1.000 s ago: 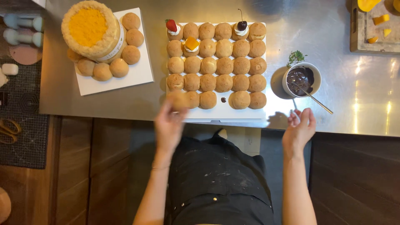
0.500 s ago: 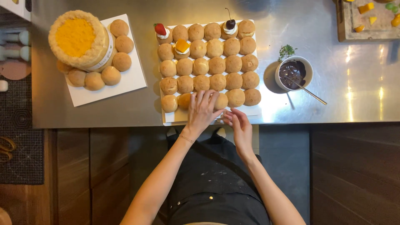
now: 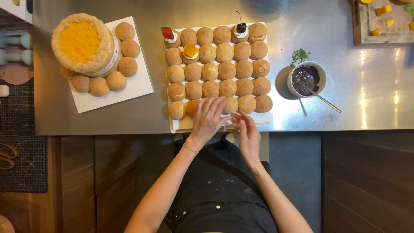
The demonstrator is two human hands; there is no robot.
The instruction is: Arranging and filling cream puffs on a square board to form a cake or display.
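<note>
A white tray (image 3: 264, 118) on the steel counter carries rows of round golden cream puffs (image 3: 227, 70). Three puffs at the back are topped: a strawberry (image 3: 167, 33), an orange fruit piece (image 3: 190, 50) and a dark cherry (image 3: 240, 27). My left hand (image 3: 208, 120) lies over the front row with its fingers spread, covering a puff or two. My right hand (image 3: 247, 133) is beside it at the tray's front edge, fingertips bunched close to a front-row puff (image 3: 231, 105). Whether it pinches anything is hidden.
A white bowl of dark chocolate sauce (image 3: 306, 78) with a spoon (image 3: 324, 100) stands right of the tray, a green herb sprig (image 3: 298, 55) behind it. At left, a white board (image 3: 138, 86) holds a round yellow-topped cake (image 3: 82, 43) ringed by puffs. A wooden board (image 3: 379, 36) with fruit pieces is at back right.
Both hands came up from the counter's front edge onto the tray's front row. My right hand moved left from beside the sauce bowl to join my left hand.
</note>
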